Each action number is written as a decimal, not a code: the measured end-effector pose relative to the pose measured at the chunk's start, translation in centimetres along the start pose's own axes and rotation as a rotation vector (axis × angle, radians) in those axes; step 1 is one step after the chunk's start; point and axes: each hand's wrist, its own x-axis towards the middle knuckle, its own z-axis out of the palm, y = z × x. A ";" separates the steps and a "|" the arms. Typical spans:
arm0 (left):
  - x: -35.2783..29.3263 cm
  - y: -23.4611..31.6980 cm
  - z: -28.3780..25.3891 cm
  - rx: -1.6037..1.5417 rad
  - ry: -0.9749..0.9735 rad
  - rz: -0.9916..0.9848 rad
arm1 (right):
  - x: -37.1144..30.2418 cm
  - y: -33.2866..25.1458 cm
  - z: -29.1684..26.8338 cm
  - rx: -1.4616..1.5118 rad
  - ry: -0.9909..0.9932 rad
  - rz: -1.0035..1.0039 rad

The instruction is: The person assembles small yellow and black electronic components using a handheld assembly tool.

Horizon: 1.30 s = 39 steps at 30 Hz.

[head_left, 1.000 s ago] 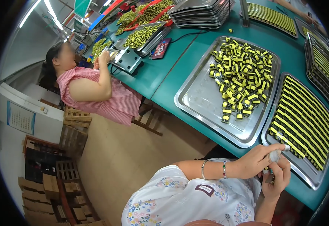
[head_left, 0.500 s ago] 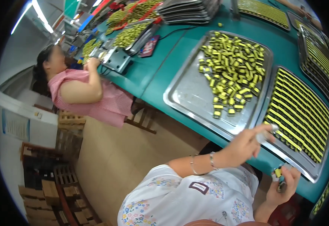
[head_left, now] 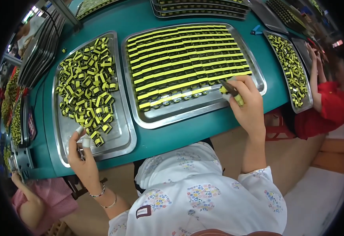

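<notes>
Over the near end of a metal tray (head_left: 114, 145) of loose yellow-and-black components (head_left: 91, 80) is my left hand (head_left: 82, 157). White covers sit on its thumb and fingertip, which are apart with nothing visible between them, close to the nearest loose pieces. My right hand (head_left: 247, 104) is closed around a small dark-tipped hand tool (head_left: 230, 88) at the near right of a second tray (head_left: 164, 121). A yellow piece shows by its fingertips; whether it is held is unclear. Rows of components (head_left: 187, 59) fill most of this tray, yellow strips upward.
Filled trays (head_left: 203, 10) are stacked at the far side of the green table (head_left: 274, 88). Blue-handled pliers (head_left: 255, 30) lie at the far right. A person in red (head_left: 331, 104) sits right beside another loose-parts tray (head_left: 306, 104); one in pink (head_left: 48, 200) is at left.
My view has swung to the right. The left hand has gone from the arranged rows to the loose pieces, while the right hand has come up to the near edge of the rows.
</notes>
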 end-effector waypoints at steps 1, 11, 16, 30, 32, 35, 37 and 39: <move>-0.2 0.3 0.1 0.005 0.001 -0.007 | 0.2 0.1 0.2 0.000 -0.002 -0.001; -1.3 0.0 -1.5 0.001 0.103 -0.059 | 0.8 0.1 2.9 -0.109 -0.149 -0.075; 0.0 -0.8 -1.4 -0.047 0.175 0.020 | 0.6 2.0 2.2 -0.102 -0.175 -0.017; -0.2 -2.5 -4.6 0.018 -0.237 0.312 | 1.8 -5.8 1.5 0.024 -0.109 -0.180; 0.4 -2.3 -4.4 0.042 -0.339 0.396 | 0.5 -6.3 3.0 0.561 -0.293 -0.136; 1.5 -2.3 -4.9 0.068 -0.415 0.507 | -2.4 -6.4 7.1 0.921 -0.421 -0.148; 2.1 -2.2 -4.9 0.134 -0.439 0.548 | -3.0 -11.4 8.7 0.879 -0.399 -0.073; 2.4 -2.4 -4.8 0.193 -0.458 0.597 | -3.5 -12.1 10.1 0.935 -0.477 -0.110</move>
